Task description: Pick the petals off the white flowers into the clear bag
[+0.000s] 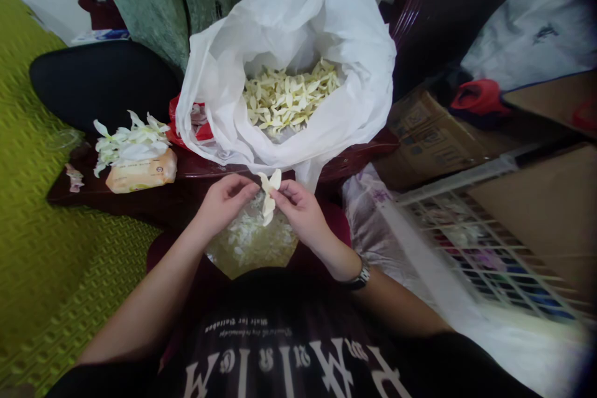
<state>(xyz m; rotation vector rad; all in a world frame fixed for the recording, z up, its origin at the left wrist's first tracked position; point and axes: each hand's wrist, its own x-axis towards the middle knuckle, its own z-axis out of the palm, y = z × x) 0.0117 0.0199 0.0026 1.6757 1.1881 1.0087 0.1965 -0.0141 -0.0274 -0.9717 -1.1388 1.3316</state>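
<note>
**A:** In the head view, what do we have in our hands?

**B:** We pinch a cream flower [268, 194] between both sets of fingertips. Our left hand [224, 204] and right hand [300, 211] are both curled closed on it.

**A:** What lies under them?

**B:** We see a heap of white shreds [247, 239] on our lap, just below our hands.

**A:** And ahead of us?

**B:** A white plastic bag [219, 93] stands open on a dark wooden table [359, 151], with cream petals [291, 98] inside. A red plastic bag [185, 130] sits against its left side.

**A:** Anything further left?

**B:** White flowers [130, 144] lie on a wrapped packet [142, 172]. A wristwatch [359, 275] circles our right wrist.
</note>
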